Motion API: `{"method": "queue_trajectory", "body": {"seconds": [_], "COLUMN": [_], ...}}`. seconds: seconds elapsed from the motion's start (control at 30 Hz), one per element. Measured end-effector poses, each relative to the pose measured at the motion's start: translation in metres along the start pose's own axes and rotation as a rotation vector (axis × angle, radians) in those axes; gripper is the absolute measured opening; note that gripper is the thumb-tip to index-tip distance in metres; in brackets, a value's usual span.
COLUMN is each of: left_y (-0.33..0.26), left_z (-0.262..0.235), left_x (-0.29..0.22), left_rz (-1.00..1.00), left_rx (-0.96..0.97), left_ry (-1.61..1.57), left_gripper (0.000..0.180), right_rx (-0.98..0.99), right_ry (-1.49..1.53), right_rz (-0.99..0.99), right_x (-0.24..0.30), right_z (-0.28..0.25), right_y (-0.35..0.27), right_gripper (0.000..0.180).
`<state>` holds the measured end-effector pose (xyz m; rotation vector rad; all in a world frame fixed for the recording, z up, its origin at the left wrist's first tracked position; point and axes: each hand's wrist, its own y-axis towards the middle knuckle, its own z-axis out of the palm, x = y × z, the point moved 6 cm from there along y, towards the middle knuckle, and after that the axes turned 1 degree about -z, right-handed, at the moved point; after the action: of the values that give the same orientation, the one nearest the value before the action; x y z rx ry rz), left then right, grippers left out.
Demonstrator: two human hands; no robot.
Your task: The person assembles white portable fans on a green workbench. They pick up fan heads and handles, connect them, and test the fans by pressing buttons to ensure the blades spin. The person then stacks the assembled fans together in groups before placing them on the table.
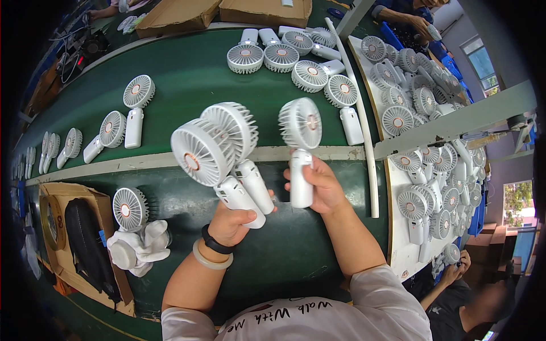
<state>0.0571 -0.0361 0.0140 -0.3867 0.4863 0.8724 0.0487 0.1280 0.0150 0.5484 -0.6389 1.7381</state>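
Two white handheld fans [207, 149] are gripped together by their handles in my left hand [229, 224], their round heads overlapping. My right hand [325, 186] is closed around the handle of one more white handheld fan [301, 126], held upright with its head facing right. All three are raised above the dark green bench [284, 233], in front of its pale edge strip. On my left wrist are a black band and a pale bangle.
More fans [124, 122] lie on the green belt [187, 74], with a cluster [281, 57] at the far end. A white pipe [364, 125] borders the right side. Beyond it, fans crowd a white table [402, 250]. A cardboard box [122, 273] with a black pouch stands left, beside white gloves [149, 244]. Other people work nearby.
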Motion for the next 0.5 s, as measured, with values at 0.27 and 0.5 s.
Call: {"method": "queue_trajectory", "body": {"seconds": [0.27, 0.5], "left_y": [0.002, 0.001], "left_z": [0.001, 0.003], "left_x": [-0.002, -0.002], "left_rz": [0.010, 0.033], "left_rx": [-0.087, -0.068], "left_ry": [-0.027, 0.055], "left_gripper": [0.068, 0.072], "right_rx": [-0.085, -0.121], "right_ry": [-0.155, -0.356], "right_rz": [-0.029, -0.118], "right_x": [0.003, 0.001], "right_z": [0.013, 0.009], "right_y": [0.000, 0.001], "right_gripper": [0.036, 0.039]}}
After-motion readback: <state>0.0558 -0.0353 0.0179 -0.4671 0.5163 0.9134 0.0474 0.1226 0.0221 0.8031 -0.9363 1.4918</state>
